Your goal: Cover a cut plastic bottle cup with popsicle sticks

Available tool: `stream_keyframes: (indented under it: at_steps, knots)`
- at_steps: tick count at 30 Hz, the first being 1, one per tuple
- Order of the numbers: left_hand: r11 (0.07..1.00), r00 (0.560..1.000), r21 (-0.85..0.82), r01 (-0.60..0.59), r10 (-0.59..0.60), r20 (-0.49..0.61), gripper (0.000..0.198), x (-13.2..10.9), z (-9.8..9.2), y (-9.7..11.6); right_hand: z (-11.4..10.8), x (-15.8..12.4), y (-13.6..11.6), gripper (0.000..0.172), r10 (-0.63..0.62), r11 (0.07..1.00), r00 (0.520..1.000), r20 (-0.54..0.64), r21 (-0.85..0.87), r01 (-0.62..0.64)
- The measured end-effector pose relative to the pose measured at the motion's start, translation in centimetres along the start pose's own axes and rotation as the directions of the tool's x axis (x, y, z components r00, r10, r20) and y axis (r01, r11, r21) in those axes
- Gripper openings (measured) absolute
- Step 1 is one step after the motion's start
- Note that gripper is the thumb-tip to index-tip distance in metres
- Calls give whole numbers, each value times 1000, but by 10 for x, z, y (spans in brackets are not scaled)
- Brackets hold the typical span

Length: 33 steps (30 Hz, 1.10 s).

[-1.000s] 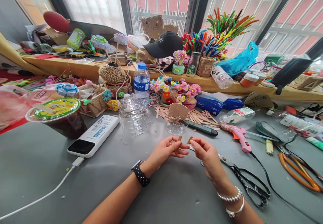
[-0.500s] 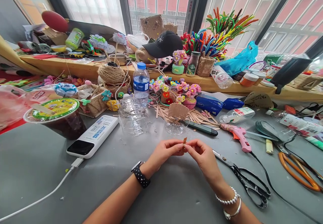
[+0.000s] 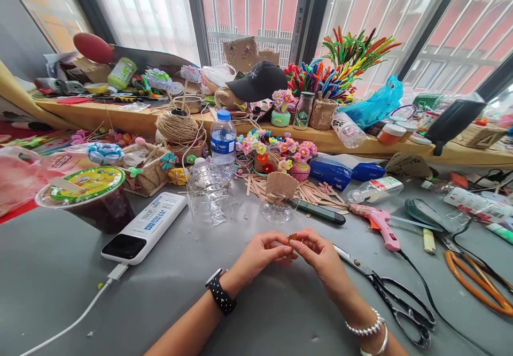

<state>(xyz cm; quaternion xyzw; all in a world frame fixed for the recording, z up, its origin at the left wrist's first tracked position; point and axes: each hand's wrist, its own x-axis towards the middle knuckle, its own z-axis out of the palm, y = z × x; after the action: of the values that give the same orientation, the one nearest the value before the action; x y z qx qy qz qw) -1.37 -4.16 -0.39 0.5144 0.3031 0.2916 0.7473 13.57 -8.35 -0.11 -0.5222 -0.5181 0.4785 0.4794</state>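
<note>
In front of me, just above the grey table, my left hand (image 3: 258, 255) and my right hand (image 3: 323, 262) meet fingertip to fingertip. Both pinch a small brown piece (image 3: 293, 237) that looks like cardboard; the fingers cover most of it. Beyond them a scalloped cardboard piece (image 3: 281, 186) stands at a clear plastic piece (image 3: 276, 211). Black-handled scissors (image 3: 385, 286) lie just right of my right hand, blades pointing toward it. A pink glue gun (image 3: 379, 225) rests farther right.
A cut clear plastic bottle (image 3: 210, 195), a white power bank (image 3: 146, 230) on a cable and a lidded drink cup (image 3: 86, 198) stand to the left. Wooden sticks (image 3: 252, 185) and a dark green cutter (image 3: 320, 213) lie behind my hands. Orange-handled scissors (image 3: 476, 286) are far right.
The brown piece stuck up between my fingertips before; now it sits lower and more hidden behind them. The whole view has shifted slightly, with the table's things lower in it.
</note>
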Motion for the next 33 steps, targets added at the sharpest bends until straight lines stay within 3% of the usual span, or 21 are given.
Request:
stream_keyframes:
  at_steps: [14,20,25,28,30,33]
  knots:
    - [999,998,-16,-39,38,-46,27,1,3,2,-1,2,-4,27,12,998,998,-66,56,-8]
    - [999,996,37,-7,10,-85,31,2,2,2,-14,4,-10,27,45,996,978,-205,81,-29]
    - [998,992,52,-21,27,-121,33,2,4,2,-30,5,-17,26,-112,990,951,-287,-118,81]
    - [999,991,51,-14,21,-132,34,1,4,3,-39,3,-20,22,-330,885,897,-296,-427,184]
    - [999,991,47,-3,9,-132,36,1,3,3,-45,1,-20,19,-505,727,827,-247,-638,254]
    - [1000,993,22,12,-10,-115,38,1,2,2,-61,2,-19,17,-665,398,745,41,-826,400]
